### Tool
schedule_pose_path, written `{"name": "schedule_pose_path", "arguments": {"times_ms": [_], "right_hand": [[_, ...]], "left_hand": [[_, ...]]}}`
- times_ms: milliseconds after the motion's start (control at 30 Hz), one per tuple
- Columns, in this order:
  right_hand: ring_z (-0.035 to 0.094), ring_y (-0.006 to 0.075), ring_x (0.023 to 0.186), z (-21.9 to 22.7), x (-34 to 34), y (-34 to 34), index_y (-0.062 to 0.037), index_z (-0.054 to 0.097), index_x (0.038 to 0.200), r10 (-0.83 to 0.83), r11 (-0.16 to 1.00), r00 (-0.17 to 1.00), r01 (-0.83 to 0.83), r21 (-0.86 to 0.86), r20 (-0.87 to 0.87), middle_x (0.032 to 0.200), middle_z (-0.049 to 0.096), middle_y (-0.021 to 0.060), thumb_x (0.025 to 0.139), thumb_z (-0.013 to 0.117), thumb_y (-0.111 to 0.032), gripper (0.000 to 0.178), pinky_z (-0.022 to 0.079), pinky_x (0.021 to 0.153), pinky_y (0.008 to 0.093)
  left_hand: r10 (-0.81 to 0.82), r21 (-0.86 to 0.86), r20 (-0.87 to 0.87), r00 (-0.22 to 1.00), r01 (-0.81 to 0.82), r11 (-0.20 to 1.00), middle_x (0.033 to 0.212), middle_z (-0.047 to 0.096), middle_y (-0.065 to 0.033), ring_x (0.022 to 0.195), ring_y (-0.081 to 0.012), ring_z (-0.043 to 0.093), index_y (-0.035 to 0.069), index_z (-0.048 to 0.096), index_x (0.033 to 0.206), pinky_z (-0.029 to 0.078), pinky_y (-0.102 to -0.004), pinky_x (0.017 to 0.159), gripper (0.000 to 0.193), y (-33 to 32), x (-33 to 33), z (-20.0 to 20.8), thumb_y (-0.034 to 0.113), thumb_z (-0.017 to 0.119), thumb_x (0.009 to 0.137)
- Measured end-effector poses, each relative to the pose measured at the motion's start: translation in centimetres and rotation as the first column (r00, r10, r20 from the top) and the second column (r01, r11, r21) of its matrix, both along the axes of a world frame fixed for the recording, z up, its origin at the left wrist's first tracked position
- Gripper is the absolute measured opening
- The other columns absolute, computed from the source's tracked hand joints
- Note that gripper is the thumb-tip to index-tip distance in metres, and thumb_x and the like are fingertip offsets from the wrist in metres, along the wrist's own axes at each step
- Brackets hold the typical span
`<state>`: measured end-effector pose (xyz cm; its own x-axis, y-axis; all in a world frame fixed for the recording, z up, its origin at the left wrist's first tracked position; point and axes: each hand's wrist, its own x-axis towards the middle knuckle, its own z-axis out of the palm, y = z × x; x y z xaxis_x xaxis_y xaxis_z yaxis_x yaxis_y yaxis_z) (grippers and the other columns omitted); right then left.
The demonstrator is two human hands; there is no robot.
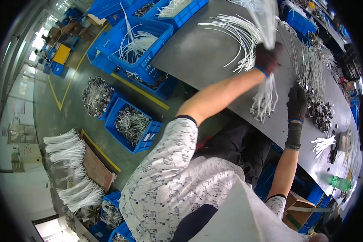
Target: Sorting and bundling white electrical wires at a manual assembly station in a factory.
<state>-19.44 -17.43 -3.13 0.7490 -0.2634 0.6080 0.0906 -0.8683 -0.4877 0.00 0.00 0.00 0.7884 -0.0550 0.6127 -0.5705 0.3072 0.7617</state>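
My left hand (267,59), in a dark reddish glove, is closed around a bundle of white wires (265,99). One end hangs below the fist, with small fittings at the tips; the other end fans upward, smeared by motion. Beside that fist a curved spread of loose white wires (234,30) lies on the grey metal table (185,48). Lower right, my right hand (297,101), in a dark glove with a knitted cuff, is at the left edge of a heap of wires with dark metal clips (320,111). Its fingers point away and their grip is hidden.
Blue crates (139,44) of wires stand left of the table. On the floor are a blue bin (135,125) of metal-ended wires and stacked white bundles (66,151). At the table's right lie a short white bundle (322,144), a tape roll (345,141) and a green bottle (341,183).
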Motion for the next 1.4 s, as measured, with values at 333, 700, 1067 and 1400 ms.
{"name": "schedule_pose_path", "arguments": {"times_ms": [333, 700, 1067, 1400], "right_hand": [[0.065, 0.0419, 0.092, -17.7, -4.8, 0.1, -0.01, 0.063, 0.112, -0.301, 0.902, 0.854, 0.399, 0.165, -0.424, 0.098, 0.068, 0.0192, 0.093, 0.056, -0.023, 0.024, 0.052, 0.078, 0.0488], [0.066, 0.0368, 0.092, -18.1, -3.3, 3.9, -0.0158, 0.063, 0.109, -0.524, 0.808, 0.736, 0.589, 0.025, -0.429, 0.106, 0.065, 0.0098, 0.095, 0.057, -0.025, 0.018, 0.053, 0.072, 0.0465], [0.067, 0.0387, 0.089, -18.8, -4.9, 2.6, -0.0134, 0.062, 0.112, -0.534, 0.81, 0.748, 0.586, 0.016, -0.394, 0.109, 0.066, 0.0119, 0.094, 0.059, -0.026, 0.022, 0.054, 0.07, 0.0476], [0.066, 0.0391, 0.09, -18.2, -5.1, 1.2, -0.0115, 0.061, 0.113, -0.351, 0.849, 0.843, 0.47, 0.241, -0.407, 0.105, 0.066, 0.0146, 0.091, 0.061, -0.023, 0.024, 0.053, 0.074, 0.0483]], "left_hand": [[0.057, 0.094, -0.296, 0.953, -0.03, 0.995, 0.085, 0.065, -0.0105, 0.062, -0.0215, 0.064, -0.003, 0.069, 0.099, 0.06, -0.0373, 0.051, 0.036, 11.2, 15.6, 11.0, 0.028, 0.076, 0.081], [0.155, 0.409, -0.509, 0.847, 0.08, 0.909, 0.086, 0.07, -0.0083, 0.071, -0.0208, 0.066, 0.002, 0.069, 0.088, 0.053, -0.0339, 0.069, 0.027, 23.7, 38.7, 6.9, 0.027, 0.08, 0.082], [0.725, 0.724, 0.314, 0.613, -0.649, 0.235, 0.119, 0.066, -0.0234, 0.112, -0.0395, 0.063, -0.003, 0.063, 0.119, 0.049, -0.0469, 0.096, 0.072, 16.9, 26.2, -3.6, 0.052, 0.075, 0.074], [0.156, 0.995, -0.098, 0.983, 0.091, 0.05, 0.099, 0.067, -0.021, 0.093, -0.0426, 0.064, 0.006, 0.065, 0.098, 0.051, -0.0509, 0.08, 0.032, 4.1, -1.8, -20.3, 0.038, 0.059, 0.093]]}}
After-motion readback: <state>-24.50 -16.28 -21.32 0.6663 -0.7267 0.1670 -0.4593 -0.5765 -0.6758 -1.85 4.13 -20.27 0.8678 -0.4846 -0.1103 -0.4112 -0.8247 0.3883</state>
